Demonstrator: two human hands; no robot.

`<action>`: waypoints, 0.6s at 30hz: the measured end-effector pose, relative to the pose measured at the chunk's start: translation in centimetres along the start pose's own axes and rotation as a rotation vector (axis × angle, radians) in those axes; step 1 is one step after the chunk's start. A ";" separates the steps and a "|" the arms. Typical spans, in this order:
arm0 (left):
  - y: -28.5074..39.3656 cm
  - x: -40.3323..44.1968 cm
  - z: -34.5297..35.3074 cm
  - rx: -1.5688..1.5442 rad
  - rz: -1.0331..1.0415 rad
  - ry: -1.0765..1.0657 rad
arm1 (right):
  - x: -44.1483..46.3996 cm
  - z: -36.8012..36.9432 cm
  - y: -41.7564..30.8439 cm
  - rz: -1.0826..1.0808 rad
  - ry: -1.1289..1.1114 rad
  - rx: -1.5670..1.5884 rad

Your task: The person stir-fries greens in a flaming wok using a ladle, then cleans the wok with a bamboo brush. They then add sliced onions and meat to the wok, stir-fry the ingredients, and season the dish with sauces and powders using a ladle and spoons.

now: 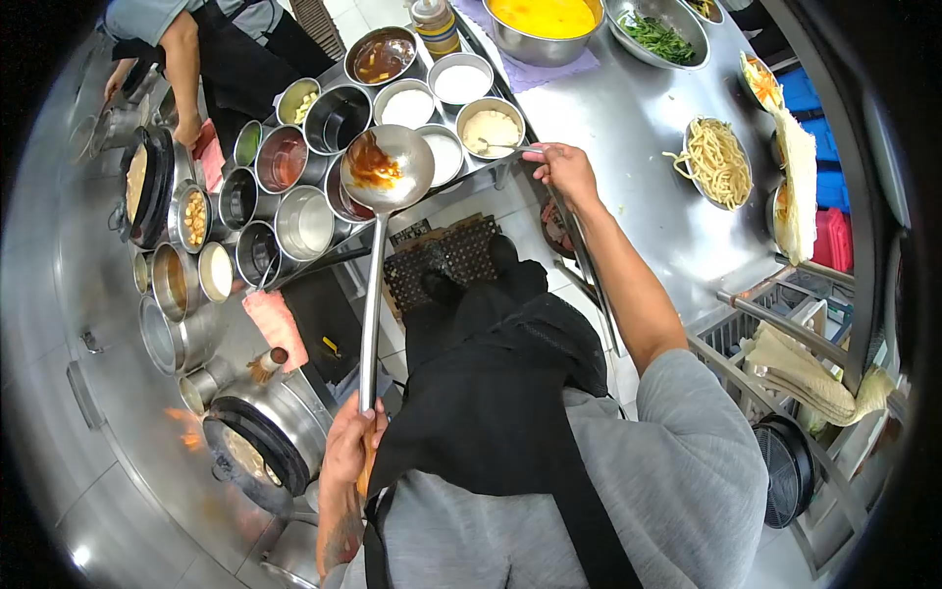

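Note:
My left hand (351, 439) grips the wooden end of a long-handled metal ladle (417, 169). Brown-red sauce (373, 162) lies in its bowl, which hangs above several steel containers. At the counter's edge my right hand (567, 175) pinches the handle of a small spoon (510, 147). The spoon's other end rests in a round tin of pale yellowish powder (491, 126). Beside that tin stand tins of white powder or granules (461, 79). A pot of dark brown sauce (381, 57) is further back.
A wok (245, 454) sits over flames at lower left. Another person's arm (182, 74) reaches in at upper left, near a second wok (147, 187). On the right counter are noodles (714, 162), a bowl of greens (655, 37) and a bowl of yellow liquid (549, 15).

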State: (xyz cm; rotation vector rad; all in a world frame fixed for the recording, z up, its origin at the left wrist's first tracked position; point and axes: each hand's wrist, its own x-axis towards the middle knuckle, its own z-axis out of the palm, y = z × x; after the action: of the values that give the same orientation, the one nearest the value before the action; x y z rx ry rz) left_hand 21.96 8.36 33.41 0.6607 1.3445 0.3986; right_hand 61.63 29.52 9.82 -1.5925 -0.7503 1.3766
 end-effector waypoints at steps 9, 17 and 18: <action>1.4 3.7 1.3 0.017 0.028 -0.065 | -3.4 -0.8 -7.7 -0.227 -0.023 -0.143; 1.2 2.2 1.0 0.066 -0.024 -0.174 | -1.4 -0.5 -7.4 -0.431 0.165 -0.505; 0.9 1.0 0.5 0.068 -0.030 -0.175 | -1.1 -0.2 -6.6 -0.443 0.146 -0.559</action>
State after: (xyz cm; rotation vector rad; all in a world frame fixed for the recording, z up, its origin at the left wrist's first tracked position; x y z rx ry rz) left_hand 22.74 9.58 33.32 0.7151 1.2038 0.2656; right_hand 62.25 31.34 16.20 -1.7718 -1.3845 0.7529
